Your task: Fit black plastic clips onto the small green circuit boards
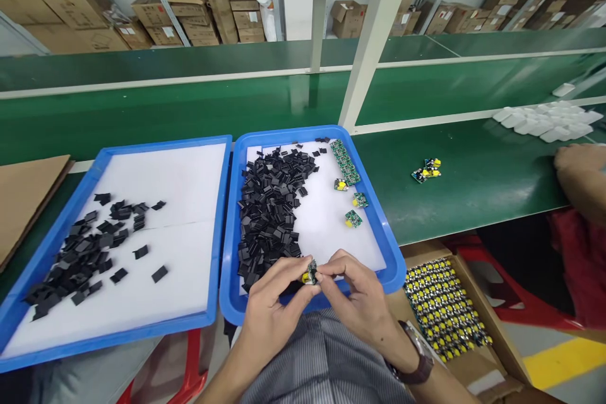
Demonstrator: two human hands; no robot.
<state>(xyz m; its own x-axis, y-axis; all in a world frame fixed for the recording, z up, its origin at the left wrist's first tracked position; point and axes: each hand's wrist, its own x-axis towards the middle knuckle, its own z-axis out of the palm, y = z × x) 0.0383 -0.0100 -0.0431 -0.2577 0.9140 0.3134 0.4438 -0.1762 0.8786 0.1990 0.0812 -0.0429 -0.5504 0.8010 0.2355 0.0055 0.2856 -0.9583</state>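
Between my two hands, above the near edge of the right blue tray (229,265), is a small green circuit board (311,271) with a yellow part on it. My left hand (279,303) pinches the board between thumb and forefinger. On its other side, the closed fingertips of my right hand (355,290) press against it; whether they also hold a small black piece is hidden. A heap of small black pieces (269,208) fills the tray's left side. Along its right side lie a green panel of boards (344,162) and loose boards with yellow parts (353,219).
Another blue tray (220,202) with scattered black pieces (89,246) stands to the left, beside cardboard (28,196). More boards (427,170) lie on the green bench (473,183). A carton (504,353) at lower right holds rows of boards. Another person's arm (580,170) rests near white parts (549,120).
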